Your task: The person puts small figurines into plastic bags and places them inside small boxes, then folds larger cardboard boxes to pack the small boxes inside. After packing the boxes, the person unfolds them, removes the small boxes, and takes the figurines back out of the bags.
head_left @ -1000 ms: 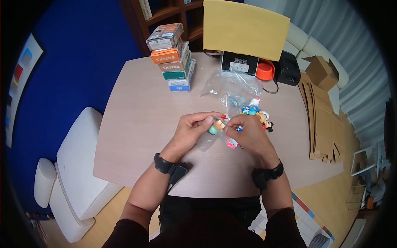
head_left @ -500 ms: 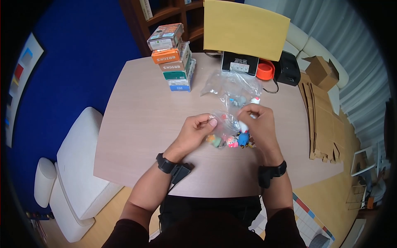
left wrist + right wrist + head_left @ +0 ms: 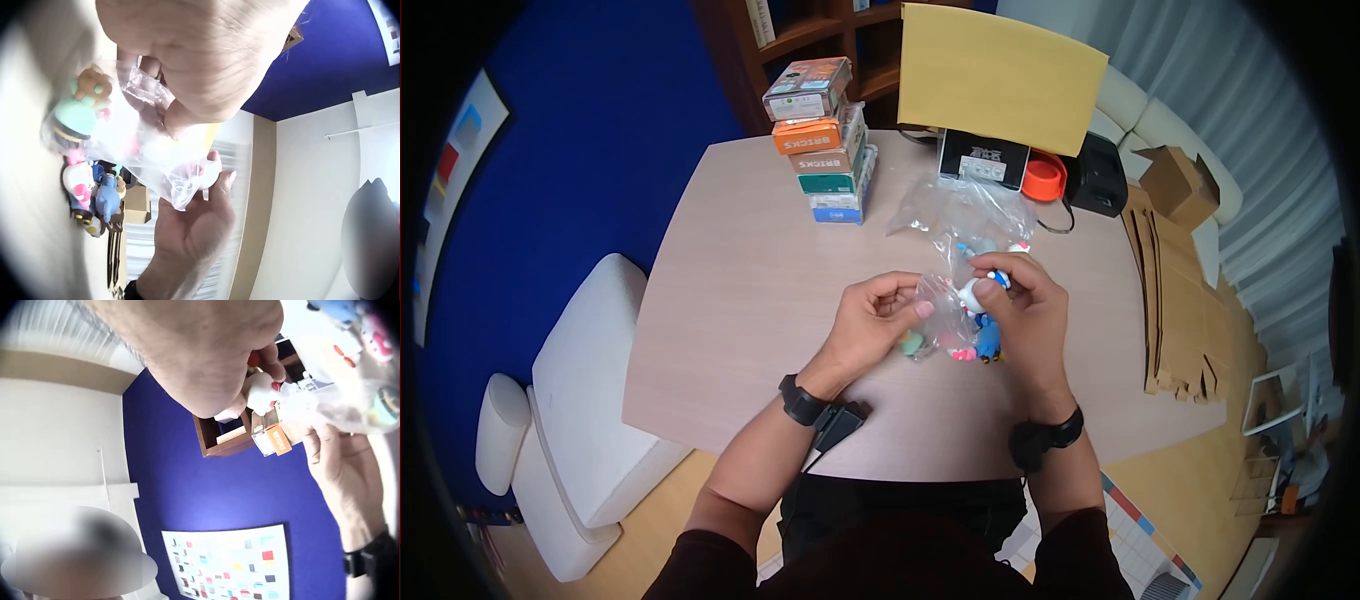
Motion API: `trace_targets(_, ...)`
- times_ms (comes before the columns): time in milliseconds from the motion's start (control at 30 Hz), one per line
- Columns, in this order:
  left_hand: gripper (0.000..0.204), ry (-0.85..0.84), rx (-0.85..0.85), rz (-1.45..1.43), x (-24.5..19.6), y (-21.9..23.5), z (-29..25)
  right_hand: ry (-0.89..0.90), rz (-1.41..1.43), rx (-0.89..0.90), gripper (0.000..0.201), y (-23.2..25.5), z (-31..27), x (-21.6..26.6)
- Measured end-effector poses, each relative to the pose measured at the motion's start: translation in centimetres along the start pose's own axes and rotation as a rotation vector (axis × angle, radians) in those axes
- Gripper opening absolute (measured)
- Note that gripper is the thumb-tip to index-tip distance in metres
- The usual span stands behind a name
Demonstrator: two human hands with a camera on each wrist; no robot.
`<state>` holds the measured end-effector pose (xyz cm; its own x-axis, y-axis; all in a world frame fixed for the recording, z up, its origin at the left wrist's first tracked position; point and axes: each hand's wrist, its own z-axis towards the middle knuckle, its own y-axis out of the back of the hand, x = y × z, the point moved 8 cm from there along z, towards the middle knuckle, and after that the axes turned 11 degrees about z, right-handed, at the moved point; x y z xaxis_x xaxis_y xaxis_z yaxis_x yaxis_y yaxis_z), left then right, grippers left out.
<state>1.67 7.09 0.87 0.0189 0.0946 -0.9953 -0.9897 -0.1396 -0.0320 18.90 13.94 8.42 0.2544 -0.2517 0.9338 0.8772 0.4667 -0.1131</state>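
My left hand (image 3: 870,325) pinches the edge of a small clear plastic bag (image 3: 945,318). A figure with a mint-green body (image 3: 76,119) lies inside the bag, low on its left side. My right hand (image 3: 1028,315) grips a white figure (image 3: 970,296) between thumb and fingers, against the bag's right edge. In the right wrist view the white figure (image 3: 260,394) shows red details. Below the hands on the table are a blue figure (image 3: 988,340) and a pink-and-white figure (image 3: 79,182), with several others partly hidden by my right hand.
A larger clear bag (image 3: 970,208) lies beyond my hands. Stacked boxes (image 3: 820,160) stand at the back left. At the back right are a black box (image 3: 983,160) under a yellow sheet (image 3: 1000,75), a red round object (image 3: 1043,176) and a black device (image 3: 1097,175). Flattened cardboard (image 3: 1175,300) lies right.
My right hand first moved away from the bag to the figures on the right, and now holds a white figure at the bag. The mint-green figure dropped from between the fingers to lower in the bag.
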Motion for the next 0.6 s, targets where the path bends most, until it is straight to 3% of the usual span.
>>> trace_targets(67, 0.031, 0.007, -0.008, -0.006, 0.2, 0.2, 0.0, 0.178, -0.257, -0.028, 0.011, -0.2, -0.3, 1.5)
trace_targets(167, 0.034, -0.060, -0.043, -0.006, 0.3, 0.4, 0.1, 0.268, -0.289, -0.025, 0.011, -0.6, -0.8, 1.9)
trace_targets(400, 0.033, -0.117, -0.113, 0.070, -1.4, 0.6, -0.3, 0.280, -0.326, -0.021, 0.008, -0.8, -0.6, 2.2)
trace_targets(600, 0.029, -0.053, -0.096, 0.024, -1.2, 0.6, -0.5, 0.350, -0.462, 0.090, 0.023, -2.4, -1.3, 3.0)
